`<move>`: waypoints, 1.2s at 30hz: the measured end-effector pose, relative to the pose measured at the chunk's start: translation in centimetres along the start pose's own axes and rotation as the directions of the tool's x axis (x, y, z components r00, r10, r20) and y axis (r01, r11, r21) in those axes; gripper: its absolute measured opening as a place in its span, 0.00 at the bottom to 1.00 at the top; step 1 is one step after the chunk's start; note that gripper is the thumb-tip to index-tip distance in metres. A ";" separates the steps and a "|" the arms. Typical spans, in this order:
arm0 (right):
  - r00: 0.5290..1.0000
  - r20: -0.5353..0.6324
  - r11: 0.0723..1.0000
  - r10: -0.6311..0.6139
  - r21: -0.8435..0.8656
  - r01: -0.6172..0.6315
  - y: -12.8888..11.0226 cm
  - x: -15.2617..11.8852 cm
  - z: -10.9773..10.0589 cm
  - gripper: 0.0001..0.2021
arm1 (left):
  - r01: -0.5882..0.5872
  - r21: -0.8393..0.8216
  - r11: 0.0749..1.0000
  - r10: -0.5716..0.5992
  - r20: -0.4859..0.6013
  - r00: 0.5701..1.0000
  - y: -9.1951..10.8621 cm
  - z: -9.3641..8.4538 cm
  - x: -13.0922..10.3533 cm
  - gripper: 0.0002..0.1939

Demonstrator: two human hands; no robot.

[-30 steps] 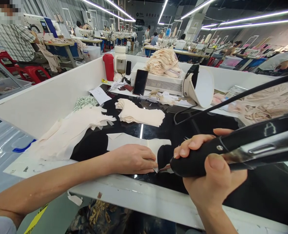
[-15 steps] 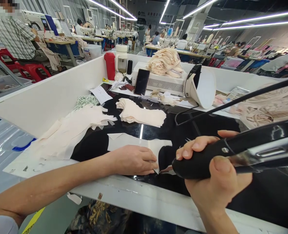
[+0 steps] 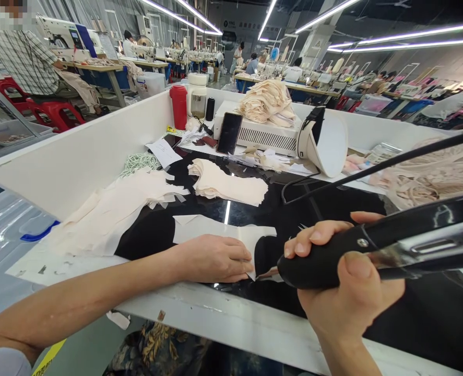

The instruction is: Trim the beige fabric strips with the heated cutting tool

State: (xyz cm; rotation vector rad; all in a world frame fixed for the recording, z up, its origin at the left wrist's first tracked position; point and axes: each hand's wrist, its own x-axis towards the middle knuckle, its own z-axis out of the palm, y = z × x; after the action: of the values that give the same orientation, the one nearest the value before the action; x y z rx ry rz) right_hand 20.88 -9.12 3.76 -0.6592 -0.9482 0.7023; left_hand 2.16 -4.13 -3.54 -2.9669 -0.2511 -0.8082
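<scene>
My left hand [image 3: 219, 258] lies flat, fingers stretched together, on a pale cut fabric piece [image 3: 203, 227] spread over the glossy black tabletop [image 3: 145, 235]. Its fingertips rest near the piece's right corner. My right hand [image 3: 344, 282] is wrapped round the black handle of an iron [image 3: 317, 266] with a silver body. The iron's metal tip shows just right of that corner; whether it touches the fabric I cannot tell. Behind the piece is a stack of cream fabric pieces [image 3: 229, 183]. More cream pieces [image 3: 117, 209] are piled at the left.
A black cord [image 3: 372, 177] crosses above the table at right. Toward the back stand a phone [image 3: 229, 133], a red bottle [image 3: 179, 107], a white lamp-like cone [image 3: 331, 143] and a white box [image 3: 262, 137] topped with fabric. White side walls [image 3: 78, 162] border the table.
The view has shifted very slightly. Both hands, the fabric piece and the iron stay in nearly the same place.
</scene>
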 end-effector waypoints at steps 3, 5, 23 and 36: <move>1.000 -0.006 1.000 -0.003 0.001 0.003 0.0 0.0 0.0 0.23 | -0.005 0.018 1.000 0.005 -0.003 1.000 0.0 -0.1 0.0 0.15; 1.000 -0.008 1.000 -0.004 0.001 0.004 0.0 0.0 0.0 0.23 | -0.006 0.028 1.000 0.006 -0.020 1.000 0.1 -0.1 0.1 0.15; 1.000 -0.023 1.000 0.008 -0.022 -0.008 -0.1 0.0 0.2 0.22 | 0.014 0.047 0.999 -0.014 -0.006 1.000 0.2 -0.2 0.0 0.12; 0.999 -0.042 0.999 0.005 -0.054 -0.007 0.1 0.4 0.4 0.20 | 0.015 0.024 1.000 -0.015 -0.006 1.000 0.1 0.0 -0.1 0.16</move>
State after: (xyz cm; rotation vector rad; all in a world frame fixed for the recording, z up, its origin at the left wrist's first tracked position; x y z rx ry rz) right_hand 20.68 -8.68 4.09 -0.7218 -0.9291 0.6674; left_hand 2.11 -4.28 -3.59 -2.9430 -0.2809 -0.8096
